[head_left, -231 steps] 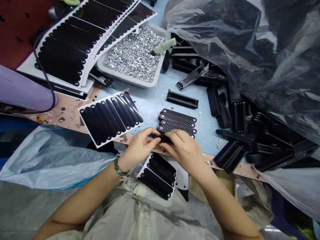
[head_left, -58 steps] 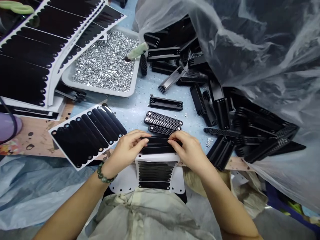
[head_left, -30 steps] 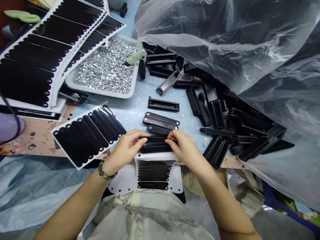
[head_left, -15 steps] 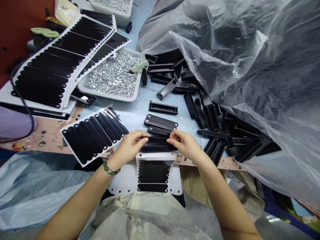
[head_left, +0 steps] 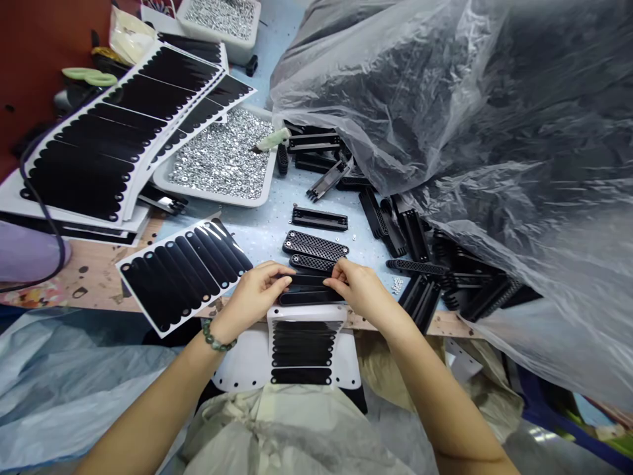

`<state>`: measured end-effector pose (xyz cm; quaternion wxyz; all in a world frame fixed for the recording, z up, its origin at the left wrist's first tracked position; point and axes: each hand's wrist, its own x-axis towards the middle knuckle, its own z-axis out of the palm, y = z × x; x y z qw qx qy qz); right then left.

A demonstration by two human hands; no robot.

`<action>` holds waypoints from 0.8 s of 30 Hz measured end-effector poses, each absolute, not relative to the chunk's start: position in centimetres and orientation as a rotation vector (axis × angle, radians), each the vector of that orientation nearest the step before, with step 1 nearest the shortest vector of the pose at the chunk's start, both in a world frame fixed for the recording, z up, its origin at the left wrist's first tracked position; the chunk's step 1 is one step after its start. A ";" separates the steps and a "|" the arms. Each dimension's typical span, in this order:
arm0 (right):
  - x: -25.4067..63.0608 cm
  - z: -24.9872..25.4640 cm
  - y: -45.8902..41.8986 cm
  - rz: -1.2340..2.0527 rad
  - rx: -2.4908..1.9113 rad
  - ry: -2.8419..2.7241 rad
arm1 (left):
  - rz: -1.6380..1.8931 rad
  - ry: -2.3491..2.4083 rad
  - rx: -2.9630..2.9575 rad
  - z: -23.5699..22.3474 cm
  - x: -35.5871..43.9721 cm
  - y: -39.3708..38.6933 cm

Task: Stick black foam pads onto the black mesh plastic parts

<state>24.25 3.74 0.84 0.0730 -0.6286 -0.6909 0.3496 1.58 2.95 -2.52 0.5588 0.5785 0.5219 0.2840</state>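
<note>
My left hand (head_left: 257, 295) and my right hand (head_left: 357, 289) pinch the two ends of a long black strip (head_left: 307, 281) at the table's near edge. A second smooth black strip (head_left: 309, 298) lies just under it. Beyond them lie black perforated plates (head_left: 315, 244) in a short row. A white backing sheet with several black strips (head_left: 302, 344) hangs over the table edge onto my lap. A bead bracelet is on my left wrist.
A sheet of black strips (head_left: 184, 269) lies left of my hands. Stacked sheets (head_left: 113, 125) sit at far left beside a tray of small silver nuts (head_left: 222, 155). Loose black plastic parts (head_left: 420, 264) spill from a large plastic bag (head_left: 469, 132) on the right.
Both hands stay pinched on the black strip at the table edge. The view has tilted up slightly, bringing a second tray of nuts into sight at the top.
</note>
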 end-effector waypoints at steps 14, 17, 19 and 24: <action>24.9 1.0 4.6 1.229 -1.764 -2.018 | 0.530 1.228 2.654 -1.0 5.3 0.3; 25.2 0.8 4.6 1.283 -1.770 -1.965 | 0.519 1.225 2.701 -1.2 5.2 0.1; 25.1 0.8 4.6 1.223 -1.811 -1.995 | 0.511 1.212 2.702 -1.2 5.0 0.0; 24.6 1.0 4.4 1.071 -1.911 -2.095 | 0.520 1.178 2.649 -1.3 5.0 0.3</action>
